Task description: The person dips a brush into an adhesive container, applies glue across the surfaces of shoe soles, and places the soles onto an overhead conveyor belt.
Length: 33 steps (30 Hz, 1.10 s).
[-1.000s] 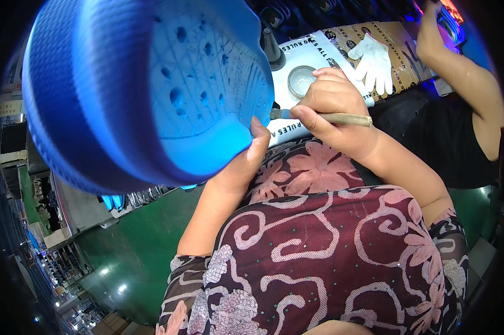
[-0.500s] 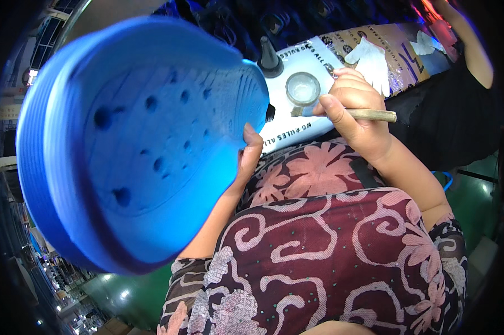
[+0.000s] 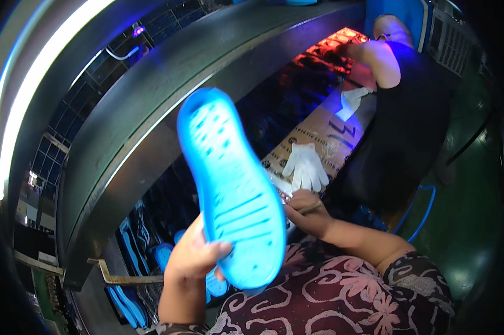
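Observation:
A bright blue shoe sole (image 3: 238, 192) stands tilted in front of me, its toe end lower and its small holes and grooves showing. My left hand (image 3: 193, 251) grips it by the lower left edge, thumb over the face. Just right of the sole, my right hand (image 3: 313, 220) is closed round a brush (image 3: 311, 208) with a wooden handle; its bristles are hidden behind the sole. A white knit glove (image 3: 306, 170) lies on brown printed cardboard (image 3: 324, 125) beyond my right hand.
A long dark machine housing (image 3: 134, 123) arches over a dark belt, with red light glowing at the far end. Another person (image 3: 408, 111) in dark clothes works there. More blue soles (image 3: 130, 304) lie at lower left, near a metal bracket (image 3: 129, 277). A blue hose (image 3: 429, 206) hangs at right.
The view has swung toward the machine. The blue sole, close to the camera before, is farther off and shows its full length. The small glass dish and dark bottle no longer show.

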Available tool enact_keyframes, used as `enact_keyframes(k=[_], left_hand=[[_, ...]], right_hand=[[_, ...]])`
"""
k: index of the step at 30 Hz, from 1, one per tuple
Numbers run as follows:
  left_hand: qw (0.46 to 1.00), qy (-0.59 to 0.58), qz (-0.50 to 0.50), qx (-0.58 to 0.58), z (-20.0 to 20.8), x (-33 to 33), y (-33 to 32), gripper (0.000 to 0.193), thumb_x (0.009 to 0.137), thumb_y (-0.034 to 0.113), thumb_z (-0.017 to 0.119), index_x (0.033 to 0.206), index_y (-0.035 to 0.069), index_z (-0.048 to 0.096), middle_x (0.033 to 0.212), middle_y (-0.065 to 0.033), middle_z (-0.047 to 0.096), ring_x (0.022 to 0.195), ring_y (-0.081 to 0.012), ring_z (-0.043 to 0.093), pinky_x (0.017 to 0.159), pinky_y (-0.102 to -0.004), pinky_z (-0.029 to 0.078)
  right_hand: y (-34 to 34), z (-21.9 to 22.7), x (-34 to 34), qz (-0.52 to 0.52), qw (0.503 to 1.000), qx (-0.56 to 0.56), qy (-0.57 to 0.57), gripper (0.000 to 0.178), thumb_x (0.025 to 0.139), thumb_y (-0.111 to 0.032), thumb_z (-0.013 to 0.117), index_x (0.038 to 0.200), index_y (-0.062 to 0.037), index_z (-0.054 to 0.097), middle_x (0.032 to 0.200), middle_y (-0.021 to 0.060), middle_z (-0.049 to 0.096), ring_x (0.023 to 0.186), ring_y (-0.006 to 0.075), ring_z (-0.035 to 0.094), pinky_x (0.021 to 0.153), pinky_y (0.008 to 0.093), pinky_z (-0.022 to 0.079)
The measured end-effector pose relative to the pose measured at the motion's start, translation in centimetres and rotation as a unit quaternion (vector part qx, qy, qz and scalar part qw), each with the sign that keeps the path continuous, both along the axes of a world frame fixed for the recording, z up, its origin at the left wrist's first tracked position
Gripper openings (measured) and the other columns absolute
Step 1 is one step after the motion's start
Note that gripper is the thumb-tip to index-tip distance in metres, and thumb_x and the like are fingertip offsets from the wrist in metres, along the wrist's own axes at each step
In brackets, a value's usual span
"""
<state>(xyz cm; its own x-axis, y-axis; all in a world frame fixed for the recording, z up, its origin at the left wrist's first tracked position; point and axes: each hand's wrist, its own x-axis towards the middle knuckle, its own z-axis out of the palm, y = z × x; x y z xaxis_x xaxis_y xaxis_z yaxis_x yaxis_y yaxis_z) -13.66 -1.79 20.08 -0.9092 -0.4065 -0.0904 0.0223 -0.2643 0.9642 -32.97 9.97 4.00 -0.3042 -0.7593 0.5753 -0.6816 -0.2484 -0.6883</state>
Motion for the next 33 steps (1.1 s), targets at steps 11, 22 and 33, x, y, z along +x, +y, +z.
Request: enact_keyframes(k=[11,22,33], left_hand=[[0.978,0.196,0.072,0.021,6.1,-20.0,-6.8,0.051,0.090,0.021,0.057,0.131,-0.003,0.038,0.103,-0.0219,0.061,0.091,-0.0283,0.063,0.075,-0.0305,0.053],[0.707,-0.299,0.493,-0.409,-14.4,16.9,-3.0,0.042,0.081,0.006,0.061,0.121,-0.004,0.050,0.118,-0.0190,0.054,0.107,-0.0269,0.055,0.091,-0.0355,0.045],[0.740,-0.381,0.502,-0.236,-28.7,34.8,-1.0,0.050,0.075,0.013,0.065,0.118,-0.007,0.049,0.103,-0.0184,0.060,0.090,-0.0217,0.060,0.079,-0.0318,0.048]], right_hand=[[1.8,-1.3,-2.6,-0.018,0.975,0.035,-0.220,0.028,0.088,-0.017,0.060,0.064,-0.0034,0.065,0.055,0.0108,0.057,0.051,0.0235,0.056,0.050,0.0339,0.041],[0.2,-3.4,-0.3,0.037,0.954,0.100,-0.280,0.030,0.091,-0.023,0.057,0.071,-0.0019,0.067,0.065,0.0090,0.063,0.058,0.0158,0.059,0.056,0.0293,0.045],[-2.1,-1.7,4.5,0.111,0.936,0.184,-0.280,0.027,0.091,-0.020,0.056,0.074,-0.0033,0.068,0.065,0.0043,0.061,0.058,0.0090,0.052,0.055,0.0245,0.043]])
